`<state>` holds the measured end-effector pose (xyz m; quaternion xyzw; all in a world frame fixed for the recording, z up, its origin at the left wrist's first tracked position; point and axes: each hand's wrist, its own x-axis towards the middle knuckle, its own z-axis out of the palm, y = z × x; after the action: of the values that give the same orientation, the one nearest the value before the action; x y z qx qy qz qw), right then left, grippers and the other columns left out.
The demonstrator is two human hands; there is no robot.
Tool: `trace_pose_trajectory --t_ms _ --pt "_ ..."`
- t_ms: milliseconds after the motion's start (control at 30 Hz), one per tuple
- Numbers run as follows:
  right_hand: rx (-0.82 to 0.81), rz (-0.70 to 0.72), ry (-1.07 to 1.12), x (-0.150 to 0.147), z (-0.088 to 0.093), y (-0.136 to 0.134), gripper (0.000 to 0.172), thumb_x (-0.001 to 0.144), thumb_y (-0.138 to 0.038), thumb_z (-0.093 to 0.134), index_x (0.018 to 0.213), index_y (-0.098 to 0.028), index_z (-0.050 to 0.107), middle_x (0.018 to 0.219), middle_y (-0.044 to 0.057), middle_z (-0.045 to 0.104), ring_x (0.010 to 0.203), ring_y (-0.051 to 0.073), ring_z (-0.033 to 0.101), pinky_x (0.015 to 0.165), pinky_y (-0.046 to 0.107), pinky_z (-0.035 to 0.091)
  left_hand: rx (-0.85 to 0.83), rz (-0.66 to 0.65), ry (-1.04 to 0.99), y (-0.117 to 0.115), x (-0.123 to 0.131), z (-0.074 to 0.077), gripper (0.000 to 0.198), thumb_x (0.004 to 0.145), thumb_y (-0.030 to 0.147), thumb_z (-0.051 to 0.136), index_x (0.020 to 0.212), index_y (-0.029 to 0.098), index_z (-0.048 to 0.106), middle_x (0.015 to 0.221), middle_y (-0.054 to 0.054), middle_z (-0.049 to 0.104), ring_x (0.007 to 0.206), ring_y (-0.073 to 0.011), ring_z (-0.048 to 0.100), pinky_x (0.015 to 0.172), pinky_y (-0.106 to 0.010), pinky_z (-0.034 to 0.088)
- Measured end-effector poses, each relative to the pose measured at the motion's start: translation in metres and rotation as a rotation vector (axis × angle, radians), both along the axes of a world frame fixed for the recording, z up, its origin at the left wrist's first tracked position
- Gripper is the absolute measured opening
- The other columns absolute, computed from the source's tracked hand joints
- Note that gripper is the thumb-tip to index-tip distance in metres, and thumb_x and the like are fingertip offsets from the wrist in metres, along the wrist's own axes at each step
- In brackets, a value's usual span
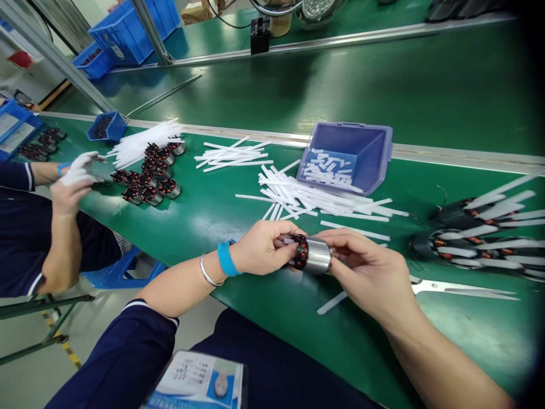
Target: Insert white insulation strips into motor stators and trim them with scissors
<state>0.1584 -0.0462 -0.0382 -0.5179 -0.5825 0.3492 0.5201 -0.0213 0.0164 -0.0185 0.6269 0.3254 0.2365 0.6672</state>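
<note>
Over green bench (204, 207) | 1 stator (317, 254) | left hand (260, 249) pinching wired end | right hand (377, 270) gripping metal end

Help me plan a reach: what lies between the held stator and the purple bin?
In the head view, a pile of white strips and one loose strip lie between the stator and the purple bin.

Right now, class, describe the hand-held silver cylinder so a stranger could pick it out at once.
On the green worktable, find the purple bin, then look nearer. Between the wearer's left hand and right hand is a silver cylinder with a dark, red-flecked end. Similar parts clustered further left stand on end; this one is held sideways.
</note>
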Motion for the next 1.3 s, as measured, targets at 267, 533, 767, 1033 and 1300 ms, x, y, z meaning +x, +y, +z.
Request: trace_pose_trajectory --t_ms 267,533,767,1033,1300 --pt "-0.022 0.088 -0.042 0.009 -0.005 -0.002 0.004 0.08 -0.021 0.067 0.077 -0.023 0.067 0.091 0.006 0.072 0.078 0.019 0.068 0.068 0.028 0.055 -0.046 0.042 -0.017 0.0 0.002 -0.001 0.009 0.067 0.012 0.063 0.076 0.011 0.06 0.064 0.001 0.059 0.054 -0.0059 0.055 0.052 -0.017 0.046" --pt "-0.152 0.165 0.116 0.009 0.013 -0.004 0.022 0.083 -0.035 0.07 0.067 -0.021 0.064 0.084 0.008 0.07 0.071 0.018 0.066 0.06 0.027 0.055 -0.124 -0.003 -0.027 -0.002 0.002 0.0 0.019 0.061 0.003 0.065 0.078 0.011 0.062 0.07 -0.002 0.067 0.06 -0.0081 0.062 0.057 -0.018 0.05" --pt "-0.198 0.137 0.162 0.009 0.012 0.001 0.025 0.08 -0.045 0.072 0.073 -0.022 0.067 0.084 0.007 0.071 0.071 0.019 0.068 0.061 0.03 0.056 -0.099 0.018 -0.083 0.006 -0.007 0.012 0.024 0.059 0.002 0.066 0.082 0.01 0.066 0.074 -0.004 0.069 0.066 -0.0111 0.065 0.06 -0.02 0.052" --pt "0.228 0.005 -0.85 -0.002 -0.006 0.052 0.018 0.086 -0.016 0.052 0.094 -0.018 0.068 0.101 0.013 0.066 0.089 0.026 0.062 0.07 0.038 0.048 -0.058 0.269 -0.137 0.035 -0.028 0.031 0.071 0.067 0.018 0.074 0.132 0.019 0.047 0.088 -0.001 0.068 0.064 -0.012 0.066 0.054 -0.022 0.057" --pt "0.246 -0.022 -0.952 -0.015 -0.004 0.053 0.01 0.081 -0.016 0.055 0.077 -0.017 0.064 0.093 0.014 0.065 0.083 0.028 0.06 0.065 0.039 0.042 -0.031 0.295 -0.173 0.034 -0.03 0.03 0.099 0.071 0.013 0.07 0.153 0.033 0.018 0.119 -0.006 0.066 0.078 -0.0151 0.071 0.061 -0.022 0.058"
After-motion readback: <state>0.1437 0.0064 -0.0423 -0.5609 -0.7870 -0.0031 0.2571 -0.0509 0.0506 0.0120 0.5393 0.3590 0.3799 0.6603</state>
